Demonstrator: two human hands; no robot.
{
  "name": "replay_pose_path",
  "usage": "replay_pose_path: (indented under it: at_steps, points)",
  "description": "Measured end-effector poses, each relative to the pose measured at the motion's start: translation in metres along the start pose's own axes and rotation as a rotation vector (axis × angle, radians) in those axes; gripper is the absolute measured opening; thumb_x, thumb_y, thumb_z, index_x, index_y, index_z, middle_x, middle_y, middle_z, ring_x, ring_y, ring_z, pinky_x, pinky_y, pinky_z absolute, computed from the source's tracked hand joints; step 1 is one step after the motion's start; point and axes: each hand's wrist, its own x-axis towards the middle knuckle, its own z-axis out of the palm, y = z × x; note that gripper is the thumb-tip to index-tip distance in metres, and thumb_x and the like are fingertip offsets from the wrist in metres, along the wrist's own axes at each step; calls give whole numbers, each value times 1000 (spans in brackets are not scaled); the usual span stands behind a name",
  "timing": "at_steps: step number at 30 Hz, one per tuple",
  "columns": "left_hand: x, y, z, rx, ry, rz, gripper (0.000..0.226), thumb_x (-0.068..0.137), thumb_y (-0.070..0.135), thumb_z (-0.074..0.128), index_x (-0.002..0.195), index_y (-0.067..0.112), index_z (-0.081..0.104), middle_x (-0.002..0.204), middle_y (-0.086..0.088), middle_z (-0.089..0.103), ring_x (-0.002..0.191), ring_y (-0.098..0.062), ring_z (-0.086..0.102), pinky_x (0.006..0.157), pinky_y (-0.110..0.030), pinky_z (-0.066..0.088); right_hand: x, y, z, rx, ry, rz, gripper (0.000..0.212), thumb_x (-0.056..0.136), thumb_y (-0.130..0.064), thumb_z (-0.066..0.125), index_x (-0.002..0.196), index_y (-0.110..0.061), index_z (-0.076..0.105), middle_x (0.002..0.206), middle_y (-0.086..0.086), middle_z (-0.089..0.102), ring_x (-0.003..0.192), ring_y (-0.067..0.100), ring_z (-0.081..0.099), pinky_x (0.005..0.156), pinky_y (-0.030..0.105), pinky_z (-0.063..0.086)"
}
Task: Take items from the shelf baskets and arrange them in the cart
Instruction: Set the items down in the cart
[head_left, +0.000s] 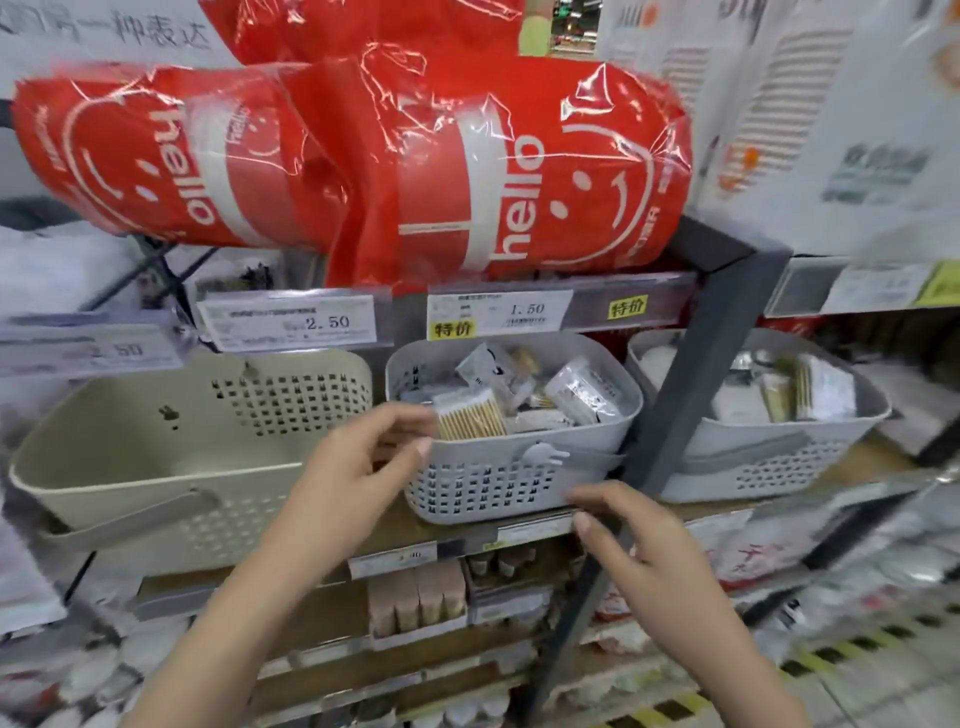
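Note:
A grey shelf basket (498, 483) in the middle holds several small packets. At its front left corner stands a clear pack of wooden cotton swabs (470, 415). My left hand (358, 467) pinches that pack between thumb and fingers at the basket's rim. My right hand (644, 540) hovers below the basket's front right corner, fingers relaxed and holding nothing. The cart is out of view.
A beige basket (156, 467) sits to the left and looks empty. Another grey basket (753, 457) with packets sits right, behind a dark shelf post (696, 374). Red "hello" bags (363, 166) fill the shelf above; boxed goods (415, 597) fill the shelf below.

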Motion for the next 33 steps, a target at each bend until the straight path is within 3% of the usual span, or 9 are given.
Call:
replay_pose_path:
  at_steps: [3, 7, 10, 13, 16, 20, 24, 27, 33]
  points:
    - [49, -1, 9, 148, -17, 94, 27, 90, 20, 61, 116, 27, 61, 112, 17, 63, 97, 8, 57, 83, -7, 44, 31, -7, -11, -50, 54, -68, 23, 94, -27, 54, 100, -49, 54, 104, -30, 60, 103, -15, 52, 82, 2, 39]
    - [92, -18, 27, 342, -317, 22, 52, 89, 32, 63, 137, 19, 48, 136, 5, 53, 116, -7, 51, 96, -18, 38, 73, -9, -17, -129, 60, -102, 19, 96, -24, 53, 113, -29, 62, 109, -21, 61, 99, -14, 53, 80, 0, 38]
    - [101, -30, 32, 446, -358, 46, 54, 86, 31, 68, 135, 19, 51, 139, 3, 52, 123, -11, 49, 92, -14, 31, 99, -6, -19, -233, 53, -115, 24, 96, -20, 55, 118, -19, 63, 113, -11, 63, 106, 0, 55, 82, 9, 37]
    - [102, -38, 29, 441, -303, 74, 46, 83, 30, 71, 126, 21, 58, 128, 4, 60, 111, -10, 56, 86, -17, 39, 119, -3, -18, -318, 24, -112, 27, 93, -17, 58, 120, -17, 63, 118, -4, 64, 111, 11, 56, 86, 19, 40]
    - [101, -39, 21, 312, -163, 60, 31, 83, 29, 71, 111, 25, 59, 110, 5, 66, 92, -7, 59, 71, -12, 42, 135, -4, -11, -419, -41, -127, 30, 90, -15, 62, 119, -17, 64, 122, -1, 65, 111, 18, 59, 90, 32, 47]
    - [90, -36, 7, -15, 107, 3, 25, 82, 22, 73, 104, 25, 61, 103, 10, 68, 95, -6, 63, 83, -24, 50, 156, -2, -6, -628, -210, -156, 36, 85, -24, 68, 120, -24, 63, 125, -2, 63, 114, 21, 56, 94, 35, 46]
    - [74, -28, -1, -288, 192, -2, 24, 80, 19, 71, 103, 23, 65, 98, 13, 73, 94, -2, 66, 77, -10, 48, 172, 0, -3, -981, -331, -169, 33, 84, -28, 66, 117, -26, 64, 120, 2, 65, 110, 26, 58, 96, 34, 44]
    - [65, -26, 0, -425, 236, -62, 22, 82, 16, 68, 104, 19, 65, 101, 7, 73, 98, -11, 68, 84, -26, 50, 179, -5, 3, -1156, -388, -158, 27, 87, -25, 64, 114, -17, 63, 117, 8, 63, 111, 28, 56, 96, 35, 37]
    - [43, -26, 2, -608, 290, -247, 62, 67, 29, 68, 126, 16, 53, 110, 1, 71, 103, -16, 67, 95, -42, 49, 177, -7, 2, -1196, -379, -166, 33, 90, -22, 61, 122, -13, 58, 119, 10, 62, 110, 30, 56, 93, 32, 36]
